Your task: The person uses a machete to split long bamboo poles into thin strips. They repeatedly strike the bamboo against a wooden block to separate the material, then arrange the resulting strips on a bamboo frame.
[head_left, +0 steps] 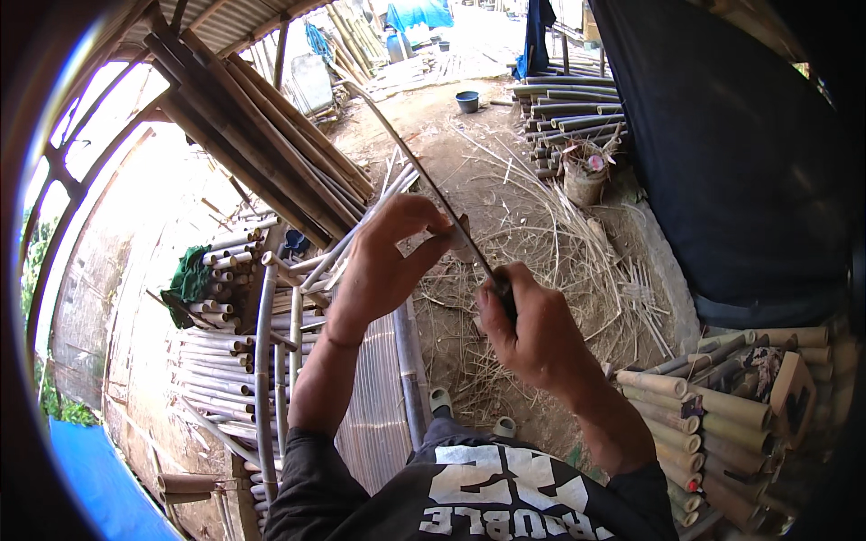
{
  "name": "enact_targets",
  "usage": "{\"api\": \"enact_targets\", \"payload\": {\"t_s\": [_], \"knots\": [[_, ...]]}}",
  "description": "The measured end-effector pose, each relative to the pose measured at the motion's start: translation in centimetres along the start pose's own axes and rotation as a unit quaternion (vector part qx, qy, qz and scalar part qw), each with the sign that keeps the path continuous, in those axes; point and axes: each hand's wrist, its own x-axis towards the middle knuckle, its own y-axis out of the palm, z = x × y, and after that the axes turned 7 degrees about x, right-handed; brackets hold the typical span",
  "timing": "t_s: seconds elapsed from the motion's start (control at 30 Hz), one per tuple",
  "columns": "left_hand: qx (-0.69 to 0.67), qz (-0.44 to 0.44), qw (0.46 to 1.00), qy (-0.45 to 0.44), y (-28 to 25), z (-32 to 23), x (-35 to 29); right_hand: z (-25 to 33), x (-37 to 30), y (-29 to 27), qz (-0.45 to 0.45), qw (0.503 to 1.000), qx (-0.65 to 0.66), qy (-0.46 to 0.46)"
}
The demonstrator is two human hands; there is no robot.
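Observation:
My right hand (532, 329) is closed round the dark handle of a long-bladed knife (415, 160). The thin, dark blade slants up and away to the left, ending in a slightly curved tip. My left hand (397, 257) is beside the blade's lower part, its thumb and fingers pinched together. Pressed against the blade at those fingertips is a small, flat, brownish piece (463, 239), partly hidden; I cannot tell what it is made of.
Long bamboo poles (262, 126) lean at the upper left. Cut bamboo is stacked left, far right and at the near right (663, 383). Bamboo shavings (541, 216) litter the dirt ground. A slatted bamboo panel (374, 388) lies under my left arm. A dark sheet (740, 162) hangs right.

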Motion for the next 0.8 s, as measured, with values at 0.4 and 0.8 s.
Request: {"api": "enact_targets", "payload": {"t_s": [0.4, 0.8], "knots": [[0.338, 0.081, 0.899, 0.266, -0.6, -2.8, 12.6, -0.6, 4.6, 0.4, 0.037, 0.993, -0.080, 0.072], [-0.212, 0.018, 0.976, 0.054, -0.3, 9.1, 17.0, -11.6, 9.6, 2.0, 0.006, 0.988, -0.134, 0.073]]}}
